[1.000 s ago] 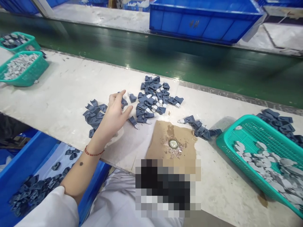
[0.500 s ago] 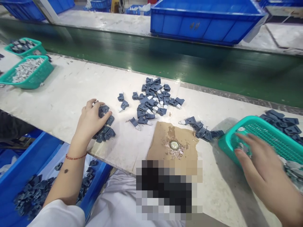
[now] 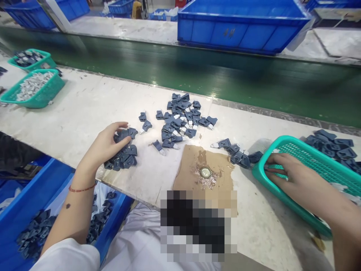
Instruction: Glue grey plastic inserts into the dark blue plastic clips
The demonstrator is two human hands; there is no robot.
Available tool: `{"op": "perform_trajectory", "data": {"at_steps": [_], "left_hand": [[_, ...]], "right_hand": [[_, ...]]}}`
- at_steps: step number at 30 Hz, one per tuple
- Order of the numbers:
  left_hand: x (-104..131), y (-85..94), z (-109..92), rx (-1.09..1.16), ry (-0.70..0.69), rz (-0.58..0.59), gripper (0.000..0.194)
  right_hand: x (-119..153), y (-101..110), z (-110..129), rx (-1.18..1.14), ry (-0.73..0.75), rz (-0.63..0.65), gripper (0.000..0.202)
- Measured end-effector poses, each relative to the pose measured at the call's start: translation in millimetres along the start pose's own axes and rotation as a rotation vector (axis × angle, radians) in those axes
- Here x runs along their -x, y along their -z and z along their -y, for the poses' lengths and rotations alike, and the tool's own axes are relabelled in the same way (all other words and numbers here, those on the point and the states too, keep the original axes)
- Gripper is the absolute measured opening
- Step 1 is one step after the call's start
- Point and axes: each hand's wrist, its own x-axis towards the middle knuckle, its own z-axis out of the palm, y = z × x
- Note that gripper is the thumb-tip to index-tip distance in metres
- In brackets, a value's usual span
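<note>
My left hand [image 3: 108, 145] rests at a small pile of dark blue plastic parts [image 3: 124, 160], its thumb and fingers apart over the nearest pieces. At the right, my right hand [image 3: 287, 169] reaches into the near end of a green mesh basket [image 3: 304, 145]. Its fingers are bent close together near the basket's end wall, and whatever lies between them is hidden. White pieces [image 3: 340, 188] show farther along in that basket. Between my hands lies a cardboard sheet [image 3: 186, 173] with a shiny round metal piece [image 3: 205, 172] on it.
A larger heap of blue parts with white tabs [image 3: 177, 120] lies mid-table; a short row [image 3: 239, 156] sits beside the basket. More blue parts [image 3: 329, 145] lie behind it. Green baskets [image 3: 42, 94] stand far left. Blue bins are below left [image 3: 60, 173] and beyond the green belt [image 3: 225, 32].
My right hand has gone deeper into the basket and its fingers have drawn together. My left hand has shifted slightly over the pile, whose pieces have moved a little.
</note>
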Motion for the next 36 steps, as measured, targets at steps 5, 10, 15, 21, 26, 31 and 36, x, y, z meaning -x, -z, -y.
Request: {"op": "perform_trajectory", "data": {"at_steps": [5, 10, 15, 21, 26, 31, 36], "left_hand": [[-8.0, -0.2, -9.7, -0.199, -0.080, 0.056, 0.051], [-15.6, -4.2, -15.9, -0.277, -0.146, 0.050, 0.036], [-14.2, -5.2, -32.3, -0.295, -0.136, 0.008, 0.026], [10.0, -14.1, -58.7, 0.222, -0.062, -0.209, 0.034], [35.3, -44.5, -82.0, 0.767, 0.062, 0.049, 0.029], [31.9, -71.8, -93.3, 0.641, 0.007, 0.197, 0.029], [6.9, -78.2, -98.6, 0.573, -0.058, 0.195, 0.027]], "right_hand": [[-8.5, 0.4, 4.5, -0.012, -0.008, -0.004, 0.017], [-1.1, 0.0, 3.1, -0.104, -0.089, -0.078, 0.025], [12.8, 9.9, 12.2, -0.439, -0.224, -0.064, 0.038], [24.7, 16.4, 18.4, -0.746, -0.205, -0.257, 0.032], [28.5, 1.6, 25.1, -0.977, -0.029, -0.154, 0.029], [24.5, -11.9, 44.2, -0.986, 0.072, -0.006, 0.028], [18.5, -13.5, 65.8, -0.960, 0.126, -0.003, 0.023]]}}
